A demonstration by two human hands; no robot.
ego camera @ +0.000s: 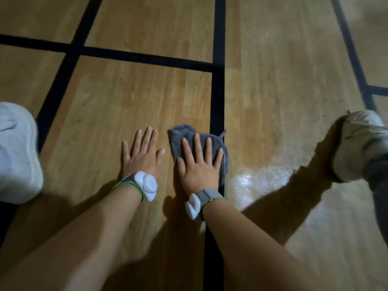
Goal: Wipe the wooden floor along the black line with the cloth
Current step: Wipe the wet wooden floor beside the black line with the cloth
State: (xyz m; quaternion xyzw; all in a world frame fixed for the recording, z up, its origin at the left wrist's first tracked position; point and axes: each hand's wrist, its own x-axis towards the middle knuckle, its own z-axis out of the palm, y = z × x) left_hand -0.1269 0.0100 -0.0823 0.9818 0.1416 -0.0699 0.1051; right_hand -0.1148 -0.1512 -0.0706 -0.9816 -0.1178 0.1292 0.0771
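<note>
A crumpled grey cloth point(180, 133) lies on the wooden floor point(130, 95), its right edge over a black line point(218, 91) that runs away from me. My right hand point(199, 162) presses flat on the cloth, fingers spread. Just left of it, my left hand point(142, 154) rests flat on bare floor, fingers apart, holding nothing. Both wrists wear white sensor bands.
A white shoe point(16, 152) sits at the left edge and a beige shoe point(357, 143) at the right. Other black lines point(130, 55) cross the floor, and another point(352, 51) runs at far right. A shiny wet-looking patch point(262, 175) lies right of the cloth.
</note>
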